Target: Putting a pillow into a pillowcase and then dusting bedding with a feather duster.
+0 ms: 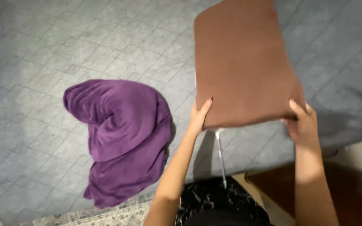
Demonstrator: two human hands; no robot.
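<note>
Nearest my body, my left hand [198,118] and right hand [301,121] each clasp a near corner of the brown rectangular fabric-covered cushion [244,62], thumbs on top, fingers curled beneath, holding it raised above the grey quilted bedspread [42,46]. Under its near edge a thin white cord [221,155] hangs down. Left of the cushion, well apart from it, a crumpled purple fleece blanket [120,134] lies on the bedspread.

Grey quilted bed [42,50]; crumpled purple blanket [120,134] on it.
</note>
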